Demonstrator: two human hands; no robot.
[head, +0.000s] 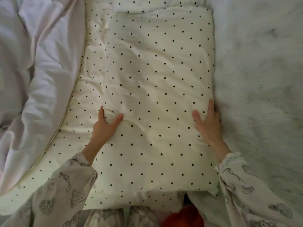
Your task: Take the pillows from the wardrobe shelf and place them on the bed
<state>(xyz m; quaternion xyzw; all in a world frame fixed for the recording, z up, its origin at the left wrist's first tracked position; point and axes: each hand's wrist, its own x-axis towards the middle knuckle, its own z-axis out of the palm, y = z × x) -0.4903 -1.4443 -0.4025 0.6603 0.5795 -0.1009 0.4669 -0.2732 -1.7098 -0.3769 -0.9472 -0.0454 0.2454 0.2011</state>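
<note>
One pillow in view: a polka-dot pillow (160,95) is laid flat on the matching dotted bedding (91,66), between a white duvet (41,63) and a furry grey blanket (259,79).
Step in hand: the placing appears nearly finished; the pillow is being pressed or straightened on the bed.
Next move: release is judged to be called for, then a return to the wardrobe for any remaining pillow; no wardrobe is seen.
Left hand (105,126): partly closed, fabric at the pillow's left edge is pinched between thumb and fingers.
Right hand (208,122): spread open, laid flat against the pillow's right edge, nothing gripped.
</note>
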